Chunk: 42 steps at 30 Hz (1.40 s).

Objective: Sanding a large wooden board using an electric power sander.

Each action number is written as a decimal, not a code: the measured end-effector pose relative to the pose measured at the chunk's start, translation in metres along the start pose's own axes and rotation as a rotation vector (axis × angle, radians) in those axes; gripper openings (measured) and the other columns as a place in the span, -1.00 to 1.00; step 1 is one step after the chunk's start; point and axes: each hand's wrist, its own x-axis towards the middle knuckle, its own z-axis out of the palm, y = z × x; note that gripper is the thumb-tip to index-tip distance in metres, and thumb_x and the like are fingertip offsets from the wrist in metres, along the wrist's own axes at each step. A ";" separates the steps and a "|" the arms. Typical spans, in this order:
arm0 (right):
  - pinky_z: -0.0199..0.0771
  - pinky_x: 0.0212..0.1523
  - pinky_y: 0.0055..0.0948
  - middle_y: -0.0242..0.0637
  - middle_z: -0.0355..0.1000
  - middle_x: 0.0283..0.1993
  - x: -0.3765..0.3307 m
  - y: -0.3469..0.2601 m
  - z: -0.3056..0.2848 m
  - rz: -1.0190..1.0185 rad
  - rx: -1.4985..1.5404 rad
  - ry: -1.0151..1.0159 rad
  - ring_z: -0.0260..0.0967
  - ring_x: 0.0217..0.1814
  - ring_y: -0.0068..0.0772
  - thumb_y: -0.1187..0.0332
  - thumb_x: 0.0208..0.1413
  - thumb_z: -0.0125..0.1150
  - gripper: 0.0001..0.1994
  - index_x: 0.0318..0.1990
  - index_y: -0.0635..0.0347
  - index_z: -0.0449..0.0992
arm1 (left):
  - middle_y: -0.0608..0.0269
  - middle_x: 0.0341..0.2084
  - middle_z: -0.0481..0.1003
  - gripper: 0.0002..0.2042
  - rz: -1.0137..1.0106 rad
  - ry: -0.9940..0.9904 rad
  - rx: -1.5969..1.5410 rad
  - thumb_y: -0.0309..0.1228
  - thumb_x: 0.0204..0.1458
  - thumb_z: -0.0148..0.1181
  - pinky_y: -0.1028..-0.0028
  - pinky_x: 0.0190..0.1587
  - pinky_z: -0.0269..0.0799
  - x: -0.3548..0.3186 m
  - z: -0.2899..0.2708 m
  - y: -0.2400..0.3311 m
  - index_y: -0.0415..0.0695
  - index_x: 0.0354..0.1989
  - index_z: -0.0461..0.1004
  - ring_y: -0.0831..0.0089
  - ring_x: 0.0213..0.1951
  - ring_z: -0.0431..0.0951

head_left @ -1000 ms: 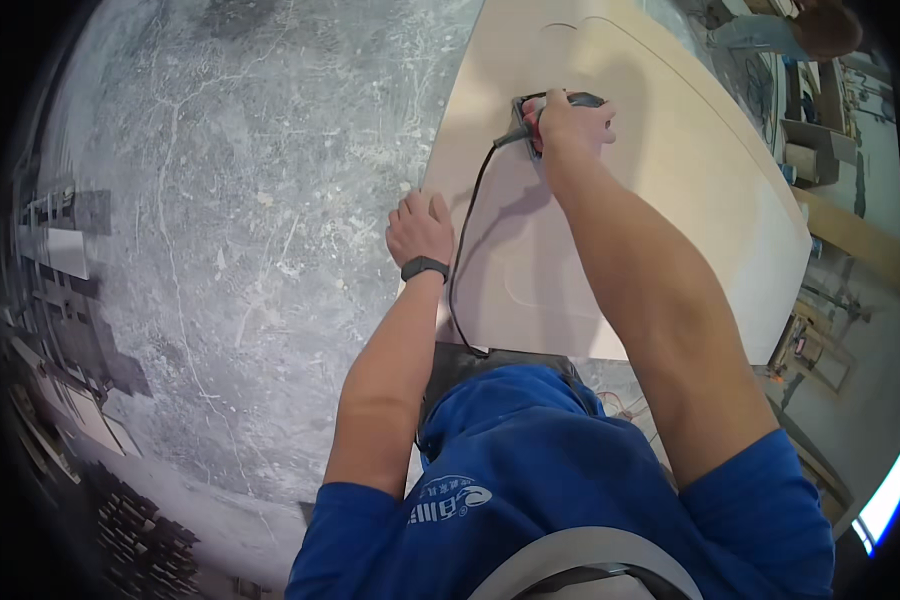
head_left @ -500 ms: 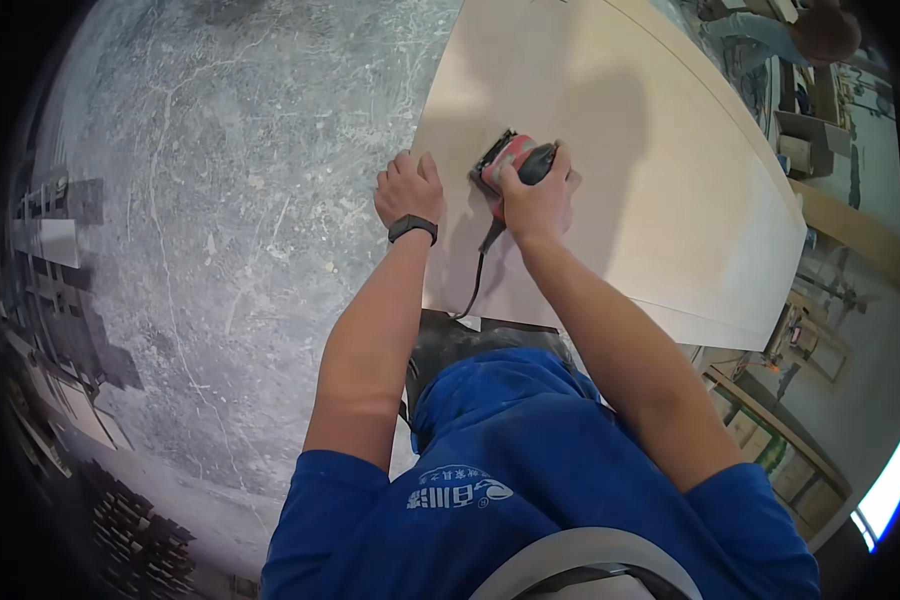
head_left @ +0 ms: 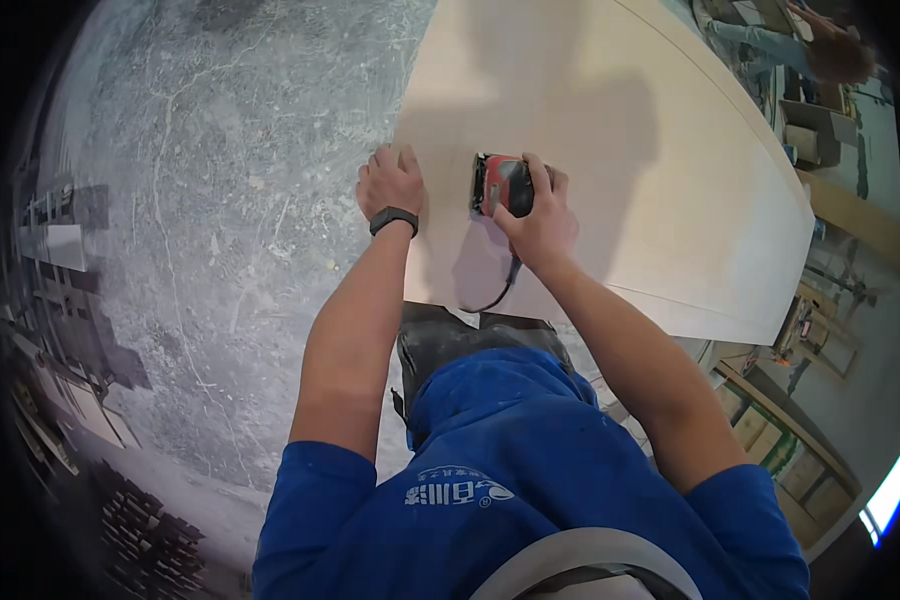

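Note:
A red and black electric sander (head_left: 500,185) rests on a large pale wooden board (head_left: 710,220). My right hand (head_left: 545,215) is closed round the sander's dark rear part, fingers over the top and thumb on the near side. A dark power cord (head_left: 500,297) comes off the sander and curves toward the board's near edge. At the board's left edge, my left hand (head_left: 390,185) is closed on the rim, its thumb toward the board and its fingers on the outer side. The undersides of these fingers are hidden. A black band (head_left: 393,218) circles my left wrist.
Grey, paint-spotted floor (head_left: 240,200) spreads to the left of the board. Dark stacked pieces (head_left: 150,530) lie at the lower left. Beyond the board's right side, another person (head_left: 830,55) is near an open cardboard box (head_left: 820,130). A wooden frame (head_left: 790,440) stands at right.
The sander has turned so that its front now points left, and it sits slightly nearer to me. My left hand stays at the board's edge as the view shifts a little.

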 end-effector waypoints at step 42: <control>0.61 -0.13 -0.03 -0.10 0.31 0.17 -0.001 0.237 -0.126 0.120 0.080 0.141 0.53 -0.04 0.06 0.16 -0.16 0.44 -0.28 0.26 -0.25 0.33 | 0.07 0.36 0.28 -0.40 0.249 0.279 0.327 0.04 0.31 -0.07 0.13 0.36 0.14 0.056 -0.046 0.009 -0.08 0.39 0.24 0.06 0.37 0.24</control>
